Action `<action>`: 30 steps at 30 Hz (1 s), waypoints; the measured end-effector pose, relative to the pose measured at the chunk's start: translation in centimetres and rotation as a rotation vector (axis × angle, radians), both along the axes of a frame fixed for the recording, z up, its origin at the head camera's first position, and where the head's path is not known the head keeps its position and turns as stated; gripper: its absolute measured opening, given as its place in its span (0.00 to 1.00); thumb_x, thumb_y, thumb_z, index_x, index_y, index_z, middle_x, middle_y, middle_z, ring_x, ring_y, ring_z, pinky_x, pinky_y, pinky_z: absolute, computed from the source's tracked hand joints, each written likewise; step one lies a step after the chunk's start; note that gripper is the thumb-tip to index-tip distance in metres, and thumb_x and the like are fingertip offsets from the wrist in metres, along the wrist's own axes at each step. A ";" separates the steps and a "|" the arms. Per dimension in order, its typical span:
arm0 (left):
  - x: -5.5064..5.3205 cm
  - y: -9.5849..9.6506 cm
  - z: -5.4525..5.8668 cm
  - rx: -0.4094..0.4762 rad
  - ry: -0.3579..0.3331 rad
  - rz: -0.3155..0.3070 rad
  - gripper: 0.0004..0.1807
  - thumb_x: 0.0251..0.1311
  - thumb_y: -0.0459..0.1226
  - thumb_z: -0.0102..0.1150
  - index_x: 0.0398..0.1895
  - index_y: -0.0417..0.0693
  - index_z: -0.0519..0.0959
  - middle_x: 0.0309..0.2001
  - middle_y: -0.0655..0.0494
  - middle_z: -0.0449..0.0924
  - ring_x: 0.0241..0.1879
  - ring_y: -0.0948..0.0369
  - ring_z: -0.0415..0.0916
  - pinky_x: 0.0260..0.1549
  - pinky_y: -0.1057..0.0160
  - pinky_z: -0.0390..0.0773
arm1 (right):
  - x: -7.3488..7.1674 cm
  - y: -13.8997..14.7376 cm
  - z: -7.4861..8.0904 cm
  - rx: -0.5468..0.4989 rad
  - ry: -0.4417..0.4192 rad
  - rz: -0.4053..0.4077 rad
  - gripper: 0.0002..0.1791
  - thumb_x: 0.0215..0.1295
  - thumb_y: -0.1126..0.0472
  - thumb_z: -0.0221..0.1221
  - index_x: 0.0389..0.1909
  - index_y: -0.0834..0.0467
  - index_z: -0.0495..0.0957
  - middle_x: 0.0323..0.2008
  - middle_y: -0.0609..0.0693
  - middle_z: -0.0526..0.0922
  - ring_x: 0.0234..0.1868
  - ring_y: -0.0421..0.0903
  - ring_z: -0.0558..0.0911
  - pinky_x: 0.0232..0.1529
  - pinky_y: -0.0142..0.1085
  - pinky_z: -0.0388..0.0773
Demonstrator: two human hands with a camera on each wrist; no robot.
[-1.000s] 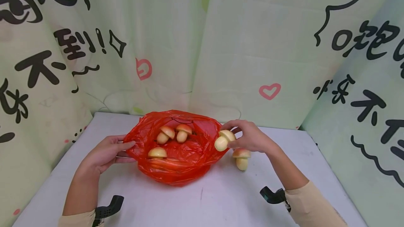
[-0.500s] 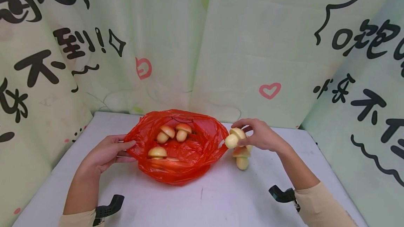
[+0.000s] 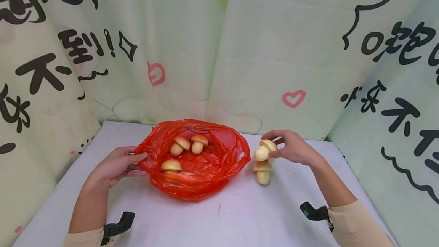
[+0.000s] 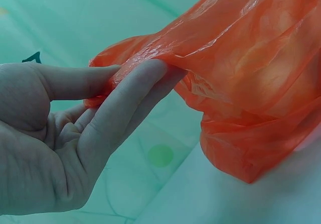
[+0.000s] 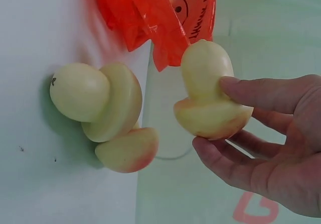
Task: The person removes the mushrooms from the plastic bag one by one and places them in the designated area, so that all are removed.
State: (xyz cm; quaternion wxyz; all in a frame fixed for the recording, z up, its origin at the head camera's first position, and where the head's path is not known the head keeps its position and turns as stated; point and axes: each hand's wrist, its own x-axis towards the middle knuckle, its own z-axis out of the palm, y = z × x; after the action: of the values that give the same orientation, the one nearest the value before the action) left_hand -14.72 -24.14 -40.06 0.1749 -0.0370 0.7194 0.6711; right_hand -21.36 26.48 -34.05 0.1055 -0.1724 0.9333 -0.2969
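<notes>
My left hand [image 3: 114, 167] pinches the left rim of a red plastic bag [image 3: 192, 190], thumb and fingers on the film [image 4: 150, 48] in the left wrist view. Inside the gaping bag lie several toy mushrooms, including a reddish-capped mushroom [image 3: 198, 145] and a yellow-capped mushroom [image 3: 171, 166]. To the right of the bag, my right hand [image 3: 296, 149] grips a pale mushroom [image 5: 205, 68] between thumb and fingers, raised off the table. Two more mushrooms show on the table in the right wrist view: a round-stemmed mushroom [image 5: 80, 92] and, touching it, a reddish-tinged mushroom [image 5: 129, 151].
The white table [image 3: 219, 220] extends in front of the bag. Behind it and along both sides hangs a pale green curtain [image 3: 247, 68] with black lettering. Black wrist cameras [image 3: 119, 224] sit on both forearms.
My right hand has moved right, away from the bag's right rim, with the pale mushroom in its grip. My left hand keeps its place on the bag.
</notes>
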 end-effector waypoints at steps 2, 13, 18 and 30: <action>0.0 0.0 0.0 -0.001 0.002 -0.001 0.36 0.75 0.43 0.60 0.75 0.30 0.63 0.48 0.53 0.87 0.43 0.55 0.90 0.44 0.56 0.90 | 0.0 0.4 0.0 0.001 0.001 0.000 0.27 0.60 0.63 0.73 0.61 0.58 0.81 0.56 0.59 0.82 0.56 0.60 0.81 0.45 0.43 0.89; 0.0 -0.1 0.1 -0.001 0.004 -0.003 0.35 0.75 0.43 0.60 0.75 0.30 0.63 0.48 0.53 0.87 0.43 0.55 0.90 0.44 0.57 0.90 | 0.4 2.5 -0.2 -0.007 -0.024 -0.023 0.27 0.59 0.65 0.73 0.61 0.60 0.80 0.56 0.60 0.82 0.56 0.60 0.80 0.44 0.41 0.89; 0.0 -0.2 0.1 0.009 0.002 -0.006 0.35 0.75 0.42 0.60 0.74 0.28 0.63 0.46 0.53 0.88 0.42 0.54 0.91 0.44 0.57 0.90 | 0.3 3.1 -0.5 -0.013 -0.029 -0.020 0.27 0.59 0.65 0.73 0.60 0.61 0.80 0.56 0.61 0.82 0.55 0.60 0.81 0.44 0.38 0.87; 0.1 -0.1 0.2 0.010 0.008 -0.006 0.35 0.75 0.42 0.60 0.74 0.27 0.63 0.46 0.53 0.88 0.42 0.54 0.91 0.44 0.56 0.90 | -0.1 5.0 -1.8 0.018 -0.033 -0.056 0.26 0.58 0.69 0.71 0.59 0.65 0.81 0.55 0.64 0.82 0.54 0.62 0.82 0.44 0.38 0.85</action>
State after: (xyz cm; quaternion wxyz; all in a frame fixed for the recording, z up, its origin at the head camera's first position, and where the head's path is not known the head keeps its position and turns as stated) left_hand -14.60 -24.26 -39.83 0.1742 -0.0314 0.7169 0.6743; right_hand -21.42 31.49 -35.88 0.1142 -0.1401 0.9385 -0.2943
